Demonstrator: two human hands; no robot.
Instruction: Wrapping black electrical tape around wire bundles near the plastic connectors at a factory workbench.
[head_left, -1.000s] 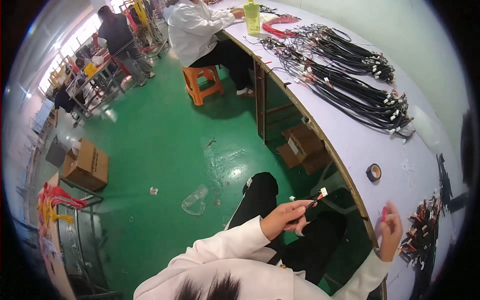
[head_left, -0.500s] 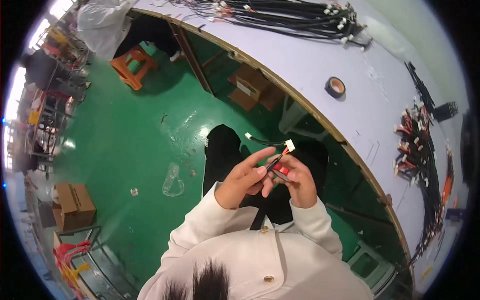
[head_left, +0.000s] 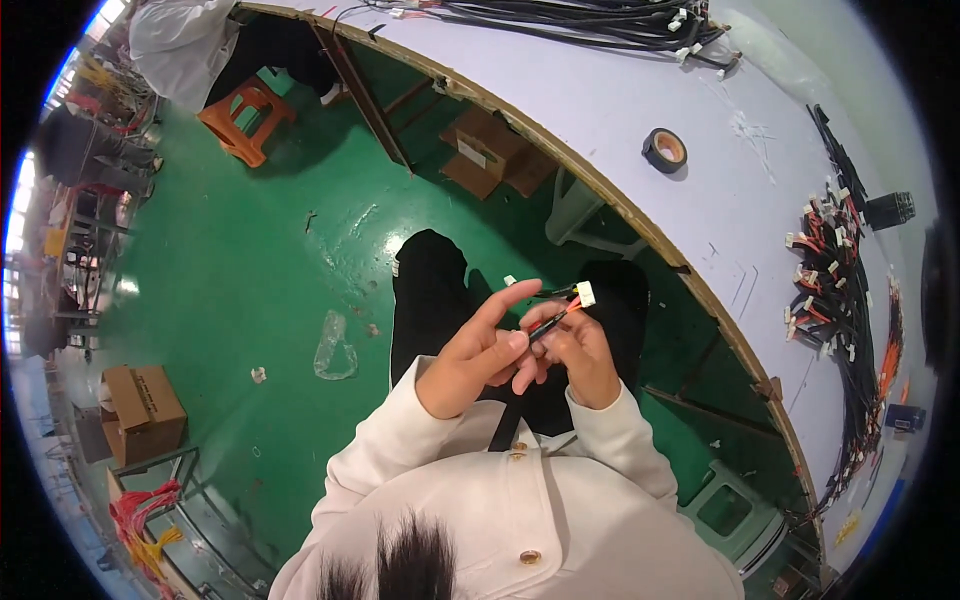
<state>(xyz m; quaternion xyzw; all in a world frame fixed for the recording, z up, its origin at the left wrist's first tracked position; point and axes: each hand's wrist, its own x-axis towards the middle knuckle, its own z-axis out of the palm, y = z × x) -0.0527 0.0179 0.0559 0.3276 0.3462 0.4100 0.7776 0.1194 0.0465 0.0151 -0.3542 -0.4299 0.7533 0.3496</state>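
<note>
Above my lap, a wire harness [head_left: 545, 327] with a black-wrapped stretch, orange-red leads and a white connector [head_left: 586, 294] runs between my two hands. My left hand [head_left: 472, 362] pinches the black part between thumb and fingers, with its index finger stretched out above. On the other side, my right hand [head_left: 588, 362] has its fingers curled round the harness just below the white connector. A second, smaller white plug [head_left: 510, 281] shows beyond my left index finger, on a dark branch of wire. What else lies inside my right palm is hidden.
A worktable [head_left: 720, 230] curves along the right, its edge close to my right arm. On it lie a roll of black tape [head_left: 665, 150], a bundle of black cables [head_left: 600, 25] and a pile of harnesses [head_left: 830, 275]. A grey stool [head_left: 735, 515] stands at lower right.
A red item with a flat grey part, seen in my right hand earlier, is now out of sight. My right fingers have closed in nearer the connector. The whole view has shifted slightly.
</note>
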